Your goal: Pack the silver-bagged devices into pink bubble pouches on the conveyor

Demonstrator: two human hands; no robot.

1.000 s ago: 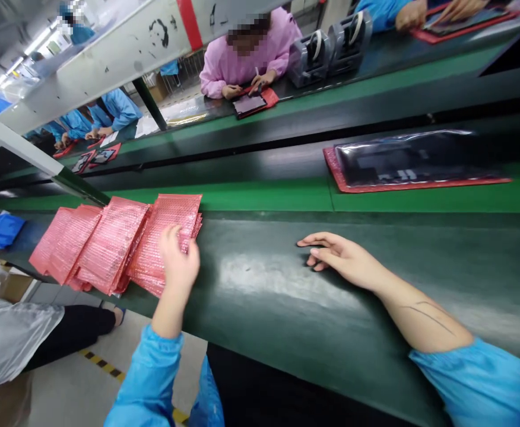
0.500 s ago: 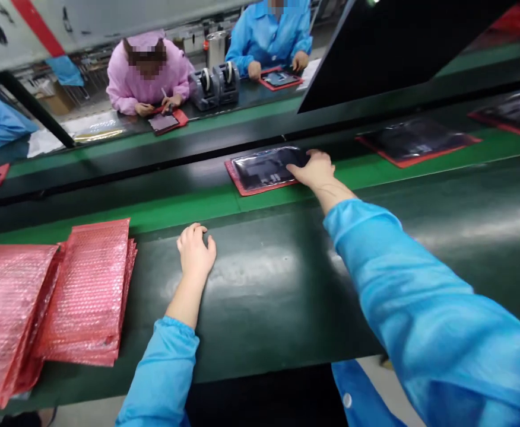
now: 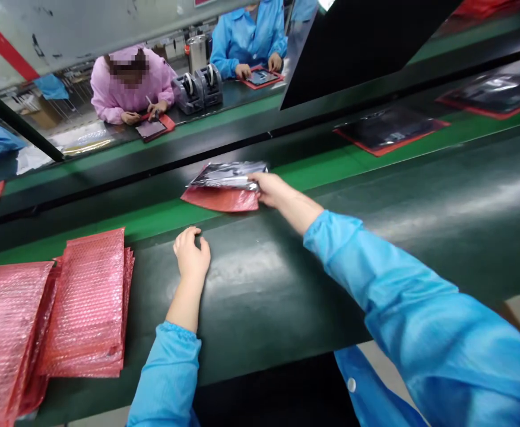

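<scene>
Dark film-wrapped panel (image 3: 231, 174), with a red bubble-wrap layer (image 3: 224, 200) beneath it, is in the head view at the bright green strip (image 3: 317, 172); its right end is pinched between thumb and fingers of the right hand (image 3: 271, 187). The red layer's near edge bows away from the film, close to where strip meets table. The left hand (image 3: 192, 252), fingers loosely curled and thumb apart, grips nothing on or just above the table (image 3: 269, 314). Open tabletop stretches from there to the right sleeve (image 3: 384, 267); on the left, a stack of red pouches (image 3: 88, 302) bounds it, rectangular, dimpled and slightly fanned. The film is glossy and creased, the table smooth dark green. Farther right lie two more dark packs (image 3: 384, 127); beyond, co-workers sit near grey tape dispensers (image 3: 197, 92).
</scene>
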